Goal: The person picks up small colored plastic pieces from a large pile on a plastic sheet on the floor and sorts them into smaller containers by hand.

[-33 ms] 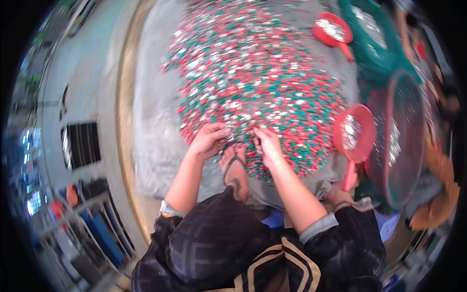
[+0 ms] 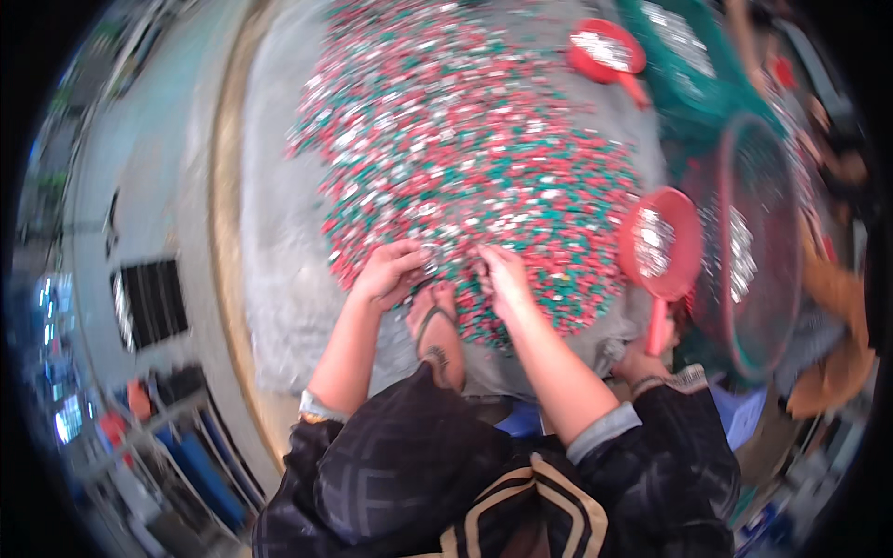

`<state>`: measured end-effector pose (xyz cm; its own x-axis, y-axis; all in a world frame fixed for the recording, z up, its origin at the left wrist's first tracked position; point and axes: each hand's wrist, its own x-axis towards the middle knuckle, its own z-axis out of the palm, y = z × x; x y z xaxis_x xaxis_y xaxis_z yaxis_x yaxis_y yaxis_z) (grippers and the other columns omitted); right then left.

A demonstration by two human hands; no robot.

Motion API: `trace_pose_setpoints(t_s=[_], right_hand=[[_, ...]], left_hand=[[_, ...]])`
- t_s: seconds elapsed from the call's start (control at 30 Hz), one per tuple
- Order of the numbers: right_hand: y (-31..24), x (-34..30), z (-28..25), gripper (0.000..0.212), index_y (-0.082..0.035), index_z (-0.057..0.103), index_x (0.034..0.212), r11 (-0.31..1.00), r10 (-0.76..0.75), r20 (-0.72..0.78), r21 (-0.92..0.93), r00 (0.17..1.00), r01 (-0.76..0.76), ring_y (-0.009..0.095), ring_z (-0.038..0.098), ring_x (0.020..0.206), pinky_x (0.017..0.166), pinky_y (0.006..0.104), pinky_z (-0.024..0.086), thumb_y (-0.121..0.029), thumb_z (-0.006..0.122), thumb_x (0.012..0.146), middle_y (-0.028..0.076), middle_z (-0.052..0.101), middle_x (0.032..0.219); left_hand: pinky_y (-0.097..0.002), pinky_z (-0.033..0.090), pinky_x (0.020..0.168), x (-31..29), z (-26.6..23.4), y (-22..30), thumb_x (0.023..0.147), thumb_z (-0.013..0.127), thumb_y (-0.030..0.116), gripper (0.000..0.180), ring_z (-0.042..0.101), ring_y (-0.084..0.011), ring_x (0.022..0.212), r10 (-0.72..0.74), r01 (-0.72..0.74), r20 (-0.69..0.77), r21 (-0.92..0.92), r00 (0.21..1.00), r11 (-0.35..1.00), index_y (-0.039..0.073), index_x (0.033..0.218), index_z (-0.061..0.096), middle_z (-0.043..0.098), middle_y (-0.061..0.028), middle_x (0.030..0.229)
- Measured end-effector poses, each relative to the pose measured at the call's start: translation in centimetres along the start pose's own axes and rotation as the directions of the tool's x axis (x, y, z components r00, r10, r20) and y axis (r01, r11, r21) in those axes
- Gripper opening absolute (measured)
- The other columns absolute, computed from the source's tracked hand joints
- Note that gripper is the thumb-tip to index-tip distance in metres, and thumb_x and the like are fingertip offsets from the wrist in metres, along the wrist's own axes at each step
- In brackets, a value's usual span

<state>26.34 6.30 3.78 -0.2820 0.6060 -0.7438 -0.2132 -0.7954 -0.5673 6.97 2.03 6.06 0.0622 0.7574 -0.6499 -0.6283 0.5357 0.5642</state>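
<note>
A wide spread of small red, green and silvery-white pieces (image 2: 465, 158) covers the grey sheet. Over its near edge my left hand (image 2: 389, 273) is closed, thumb and fingers pinched together. A small shiny bit shows at its fingertips, too blurred to name. Just to the right, my right hand (image 2: 503, 281) is also closed, its fingers curled in a pinch; whatever it holds is hidden. The two hands are a short gap apart. Between and below them rests my sandalled foot (image 2: 434, 325).
To the right lies a red handled scoop (image 2: 686, 244) with silvery pieces; a second red scoop (image 2: 577, 61) lies farther off. Beside them stand a red-rimmed mesh basket (image 2: 725, 214) and a green basket (image 2: 651, 93), both holding silvery pieces. A raised edge (image 2: 223, 177) borders the grey sheet (image 2: 279, 307) at left.
The whole view has shifted slightly, so the pieces, scoops and baskets sit a little farther left. Both hands keep their closed poses above the near edge of the pieces.
</note>
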Motion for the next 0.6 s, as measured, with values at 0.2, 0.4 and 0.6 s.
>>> trace_pose_setpoints(t_s=[0.2,0.4,0.6], right_hand=[[-4.7,-0.5,-5.2,0.016,-0.006,0.060,0.079,0.944,-0.123,-0.261,0.266,0.958,0.193,0.005,0.030,0.036,0.034,0.0215,0.020,-0.019,0.054,0.085,-0.005,0.042,0.051],[-4.4,1.2,-9.6,0.015,-0.008,0.055,0.077,0.818,-0.181,-0.470,0.416,0.864,0.397,0.005,0.031,0.037,0.034,0.0209,0.017,-0.016,0.048,0.087,-0.003,0.044,0.055],[-6.9,0.3,-10.2,0.020,-0.005,0.057,0.081,0.791,-0.177,-0.394,0.489,0.902,0.369,0.005,0.030,0.037,0.033,0.0207,0.018,-0.023,0.052,0.087,-0.004,0.042,0.051]], left_hand=[[-0.0180,0.039,0.049,4.8,11.4,2.2,0.078,0.068,0.005,0.012,0.053,-0.0063,0.058,-0.122,0.020,0.217,0.420,0.969,0.907,0.000,0.087,0.062,0.062,-0.0034,0.070],[-0.0225,0.044,0.057,7.9,24.6,1.5,0.073,0.072,0.012,0.014,0.055,-0.0063,0.063,-0.196,-0.444,0.507,0.848,0.839,0.290,0.001,0.080,0.065,0.063,-0.0017,0.069],[-0.0253,0.046,0.063,9.1,40.6,-0.1,0.074,0.072,0.021,0.033,0.056,-0.0096,0.071,-0.137,-0.672,0.703,0.708,0.697,0.217,0.000,0.099,0.066,0.065,-0.0032,0.080]])
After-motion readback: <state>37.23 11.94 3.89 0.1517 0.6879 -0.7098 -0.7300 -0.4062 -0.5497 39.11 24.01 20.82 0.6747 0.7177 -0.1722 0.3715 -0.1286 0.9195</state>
